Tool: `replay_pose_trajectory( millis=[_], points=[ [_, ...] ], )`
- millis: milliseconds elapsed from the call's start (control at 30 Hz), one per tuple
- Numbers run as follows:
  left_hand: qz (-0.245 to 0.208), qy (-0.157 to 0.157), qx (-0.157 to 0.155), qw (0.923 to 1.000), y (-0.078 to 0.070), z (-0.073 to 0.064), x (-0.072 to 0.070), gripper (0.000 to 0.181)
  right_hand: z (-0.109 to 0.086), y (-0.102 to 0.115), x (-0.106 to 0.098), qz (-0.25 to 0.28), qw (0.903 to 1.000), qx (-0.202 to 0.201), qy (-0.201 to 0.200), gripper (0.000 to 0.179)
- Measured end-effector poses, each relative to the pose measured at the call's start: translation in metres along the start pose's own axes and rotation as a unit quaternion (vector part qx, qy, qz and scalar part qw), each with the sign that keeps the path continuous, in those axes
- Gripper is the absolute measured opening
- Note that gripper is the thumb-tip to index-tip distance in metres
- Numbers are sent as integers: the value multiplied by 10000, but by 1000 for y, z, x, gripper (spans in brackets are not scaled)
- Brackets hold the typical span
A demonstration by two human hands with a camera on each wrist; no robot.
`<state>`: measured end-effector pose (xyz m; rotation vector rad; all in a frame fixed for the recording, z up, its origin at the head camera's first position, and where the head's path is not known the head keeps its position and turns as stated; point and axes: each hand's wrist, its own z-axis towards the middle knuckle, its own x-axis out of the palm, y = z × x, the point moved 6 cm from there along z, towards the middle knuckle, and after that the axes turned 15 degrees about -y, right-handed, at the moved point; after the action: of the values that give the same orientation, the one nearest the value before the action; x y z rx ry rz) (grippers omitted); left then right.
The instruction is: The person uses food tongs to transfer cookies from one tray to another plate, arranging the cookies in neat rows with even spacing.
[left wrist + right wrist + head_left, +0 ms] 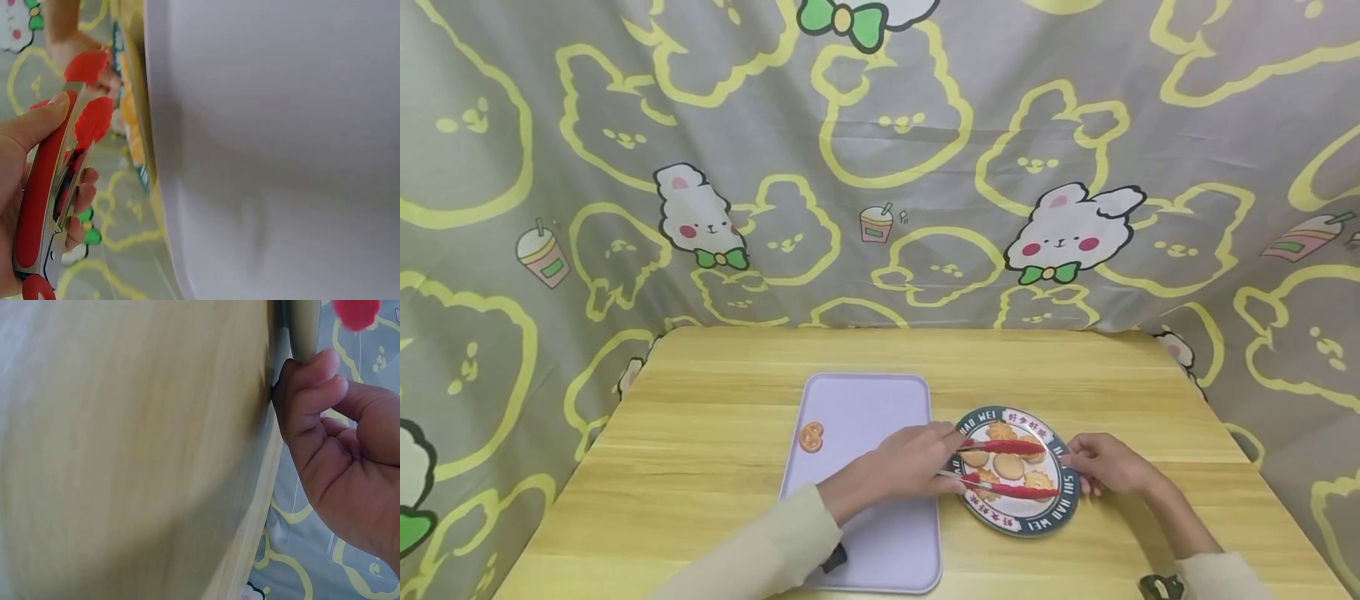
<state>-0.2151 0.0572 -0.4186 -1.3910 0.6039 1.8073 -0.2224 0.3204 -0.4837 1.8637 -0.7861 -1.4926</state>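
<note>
My left hand [917,457] grips a pair of red-tipped tongs [42,194], thumb on one red handle and fingers curled round the other side. The tongs' two red tips are spread apart above a round plate [1048,523] with a dark green lettered rim. Several cookies [1009,466], some round and some scalloped, lie on the plate beneath the tips. At the plate's right edge, my right hand [1108,463] pinches the rim between thumb and fingers; the right wrist view shows the fingers [312,403] curled at the rim.
A lilac tray [865,408] lies left of the plate, under my left forearm, with a pretzel-shaped cookie [811,437] near its left edge. Both stand on a wooden table [700,433]. A grey patterned curtain [925,200] hangs behind and at the sides.
</note>
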Motion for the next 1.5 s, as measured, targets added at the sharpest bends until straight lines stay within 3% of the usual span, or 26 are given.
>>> replay_pose_trajectory(
  millis=[267,533,733,867,1133,1500],
  points=[
    [-235,-297,-882,9954,54,-48,-30,63,0,-1,0,-37,9999,75,-61,23],
    [-373,-911,-1143,9886,103,-112,-48,54,0,0,2,-23,9999,116,-29,22],
    [-258,-806,-1791,9802,132,-150,-56,56,0,0,1,-59,9999,125,-21,21],
    [-173,-844,-2024,9755,143,-170,-61,57,-1,-2,1,-28,9999,122,16,22],
    [-70,-789,-2207,9721,156,-195,-69,55,-1,-2,2,62,10000,47,31,22],
    [63,-721,-2107,9749,163,-204,-70,53,-1,2,2,82,10000,3,31,23]
  ],
)
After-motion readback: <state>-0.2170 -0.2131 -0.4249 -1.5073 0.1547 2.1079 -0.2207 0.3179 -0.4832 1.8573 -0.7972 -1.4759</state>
